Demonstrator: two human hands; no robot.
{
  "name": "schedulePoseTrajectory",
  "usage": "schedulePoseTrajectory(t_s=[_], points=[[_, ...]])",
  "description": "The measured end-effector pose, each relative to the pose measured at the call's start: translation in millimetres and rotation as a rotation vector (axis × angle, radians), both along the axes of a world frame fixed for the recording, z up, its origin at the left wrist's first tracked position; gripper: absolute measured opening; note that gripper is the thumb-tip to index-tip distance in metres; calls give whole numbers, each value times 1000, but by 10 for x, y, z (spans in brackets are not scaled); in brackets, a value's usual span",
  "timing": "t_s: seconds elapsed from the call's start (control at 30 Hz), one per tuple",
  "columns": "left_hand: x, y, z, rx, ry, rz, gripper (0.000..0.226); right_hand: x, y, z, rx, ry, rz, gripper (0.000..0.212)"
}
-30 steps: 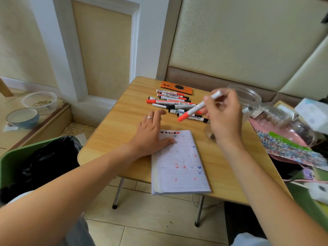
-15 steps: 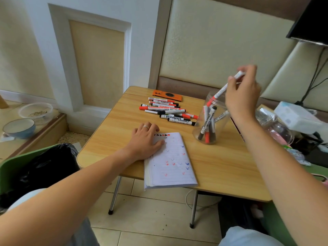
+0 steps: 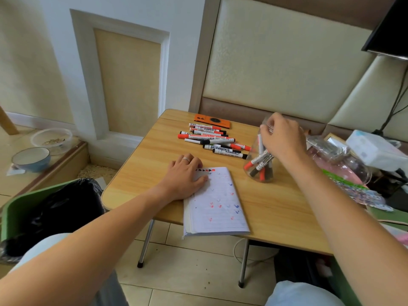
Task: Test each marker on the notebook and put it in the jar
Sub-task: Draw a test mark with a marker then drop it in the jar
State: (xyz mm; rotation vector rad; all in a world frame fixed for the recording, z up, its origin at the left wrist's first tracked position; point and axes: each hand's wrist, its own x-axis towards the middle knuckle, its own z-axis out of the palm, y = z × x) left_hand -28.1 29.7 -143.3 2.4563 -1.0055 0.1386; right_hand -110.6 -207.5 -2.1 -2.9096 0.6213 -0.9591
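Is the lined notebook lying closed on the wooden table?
No, the lined notebook lies open, coloured test marks showing on its page.

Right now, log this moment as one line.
right hand: over jar mouth | left hand: flat on notebook | untested markers: on table

Bare table (image 3: 141, 173) lies left of the notebook (image 3: 217, 206); loose markers (image 3: 212, 140) crowd the far side beside the jar (image 3: 260, 171).

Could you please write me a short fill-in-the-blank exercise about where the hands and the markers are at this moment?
1. The left hand rests on the ____.
2. The right hand is over the mouth of the clear ____.
3. The loose markers lie on the table in front of an ____ phone.

Missing words: notebook; jar; orange
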Motion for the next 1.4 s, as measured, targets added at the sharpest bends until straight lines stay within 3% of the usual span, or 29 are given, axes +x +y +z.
schedulePoseTrajectory(t_s=[0.17,0.27,0.37,0.57,0.9,1.03,1.1,1.23,1.3,1.4], points=[[24,10,-15,-15,17,-3,55,89,206,-77,-283,-324,223,9],[16,-1,-34,-7,0,-1,66,293,372,-204,-122,-64,407,13],[33,-10,-59,-8,-24,2,68,536,477,-478,30,296,336,18],[45,-30,-93,5,-62,1,69,806,413,-869,-68,402,208,29],[12,-9,-96,-134,-114,27,56,885,342,-1022,-153,353,259,21],[-44,-2,-59,-265,-87,-76,44,686,439,-931,-190,85,472,11],[-62,9,-59,-272,-46,-66,47,543,504,-872,-103,-82,541,13],[-88,24,-57,-273,-48,-40,50,201,634,-783,428,-348,617,27],[-113,23,-28,-262,-70,-33,49,110,637,-813,656,-383,581,26],[-115,11,-29,-231,-100,-24,35,47,539,-903,856,-286,505,15]])
